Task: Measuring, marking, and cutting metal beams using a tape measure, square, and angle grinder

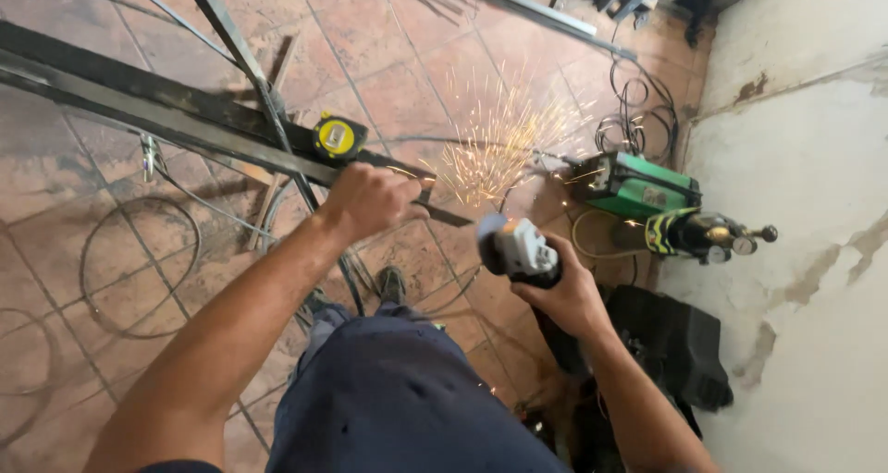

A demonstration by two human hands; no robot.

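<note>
My left hand [370,198] grips the near end of a long dark steel bar [157,103] that runs from the upper left toward the middle. My right hand [564,293] holds an angle grinder [516,246] with a grey body, just right of the bar's end. Bright orange sparks [495,145] fan up and away from the bar's tip. A yellow tape measure [337,136] rests on the bar just behind my left hand. My dark blue trouser leg [398,390] and a shoe [391,283] show below.
A green welding machine [634,184] and a gas cylinder with regulators [708,234] lie by the white wall [805,279] on the right. Black cables [638,112] coil behind them. A black case [675,344] sits low right. Thin metal rods [231,38] and wire loops [139,270] cross the tiled floor.
</note>
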